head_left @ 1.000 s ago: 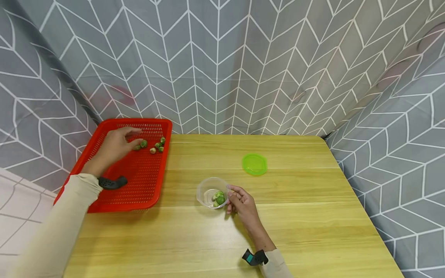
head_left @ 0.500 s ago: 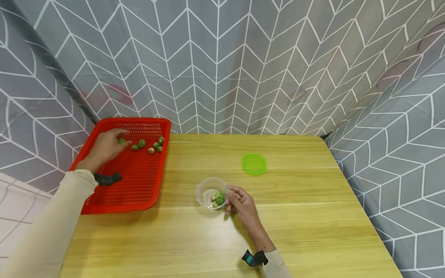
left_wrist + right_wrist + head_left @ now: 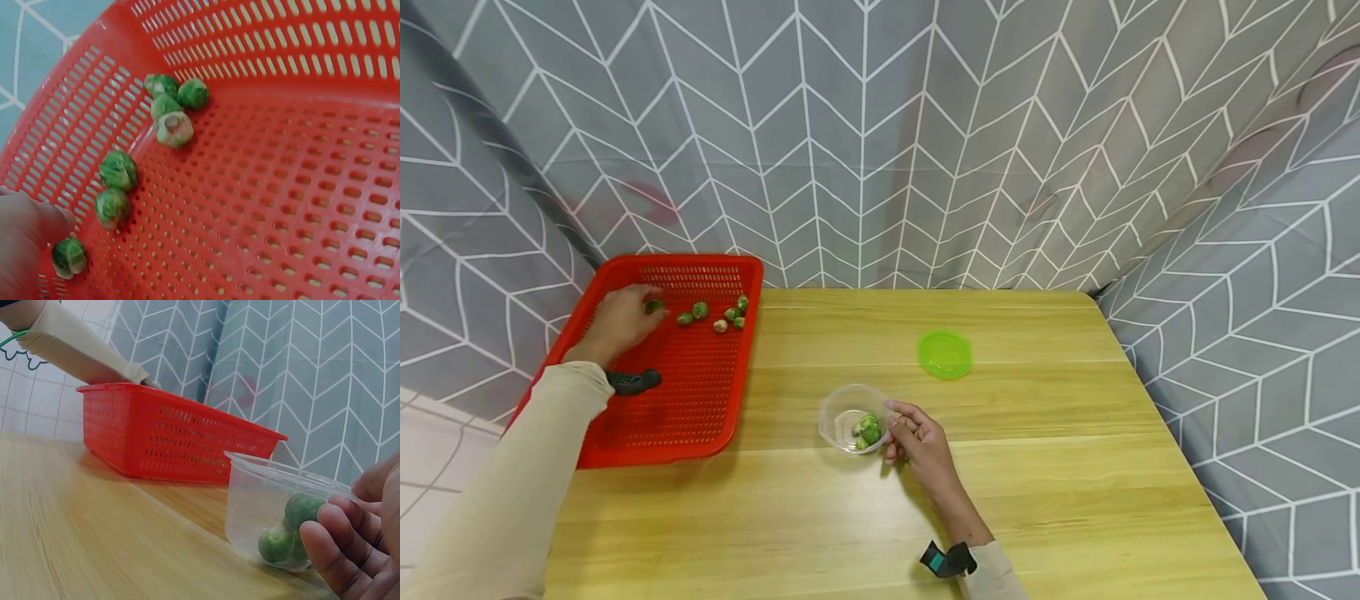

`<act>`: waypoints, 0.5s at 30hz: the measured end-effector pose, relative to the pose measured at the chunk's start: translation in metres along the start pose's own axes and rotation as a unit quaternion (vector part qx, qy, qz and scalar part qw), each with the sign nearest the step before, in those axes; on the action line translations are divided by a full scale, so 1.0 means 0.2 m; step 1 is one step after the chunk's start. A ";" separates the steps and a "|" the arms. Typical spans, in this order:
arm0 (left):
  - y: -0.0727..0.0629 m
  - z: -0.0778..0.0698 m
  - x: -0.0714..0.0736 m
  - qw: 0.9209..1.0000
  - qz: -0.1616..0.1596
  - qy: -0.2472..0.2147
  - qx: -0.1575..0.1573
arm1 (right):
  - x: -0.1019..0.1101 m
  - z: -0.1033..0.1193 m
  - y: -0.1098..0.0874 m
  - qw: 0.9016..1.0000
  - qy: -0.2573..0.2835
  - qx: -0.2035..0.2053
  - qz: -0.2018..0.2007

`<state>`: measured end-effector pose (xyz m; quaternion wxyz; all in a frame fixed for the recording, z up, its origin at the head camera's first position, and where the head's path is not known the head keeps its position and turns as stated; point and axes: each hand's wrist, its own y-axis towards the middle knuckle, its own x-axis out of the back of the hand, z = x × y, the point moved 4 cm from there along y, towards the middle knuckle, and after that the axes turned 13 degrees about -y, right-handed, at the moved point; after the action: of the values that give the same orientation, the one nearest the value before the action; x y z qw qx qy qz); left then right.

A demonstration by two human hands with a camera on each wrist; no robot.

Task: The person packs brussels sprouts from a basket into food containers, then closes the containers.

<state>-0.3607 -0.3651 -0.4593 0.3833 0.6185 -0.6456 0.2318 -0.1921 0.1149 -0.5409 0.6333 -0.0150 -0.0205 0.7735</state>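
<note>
My left hand [image 3: 625, 318] reaches into the red plastic basket [image 3: 730, 404], thumb and fingers spread about a Brussels sprout [image 3: 69, 256] on the basket floor. In the left wrist view part of that hand shows close beside this sprout, the fingertips mostly out of frame. Two more sprouts [image 3: 115, 187] lie near it, and several others [image 3: 175, 129] cluster by the basket corner. My right hand [image 3: 925, 446] pinches the rim of a clear plastic tub [image 3: 835, 421] between thumb and fingers. A few sprouts [image 3: 278, 542] rest in the bottom of the tub.
A bright green lid [image 3: 945, 354] lies on the wooden table [image 3: 1060, 467], behind and right of the tub. Grey patterned curtains [image 3: 865, 150] hang behind the table and at both sides. The basket's raised walls surround the left hand.
My left hand has moved left inside the basket, past two sprouts, to the leftmost sprout. My right hand keeps hold of the tub. The view has shifted slightly.
</note>
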 end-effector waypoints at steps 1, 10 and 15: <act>0.00 0.01 0.00 1.000 -0.003 0.004 -0.003 | 0.00 0.00 0.00 1.000 0.000 0.000 0.000; 0.01 0.05 -0.03 1.000 -0.007 0.014 0.000 | 0.00 0.00 0.00 1.000 -0.006 0.000 0.000; 0.02 0.08 -0.04 1.000 -0.005 0.023 0.012 | 0.00 0.00 0.00 1.000 -0.008 -0.002 0.002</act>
<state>-0.3681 -0.3721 -0.4746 0.3919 0.6206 -0.6307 0.2519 -0.1923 0.1148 -0.5405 0.6319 -0.0101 -0.0274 0.7745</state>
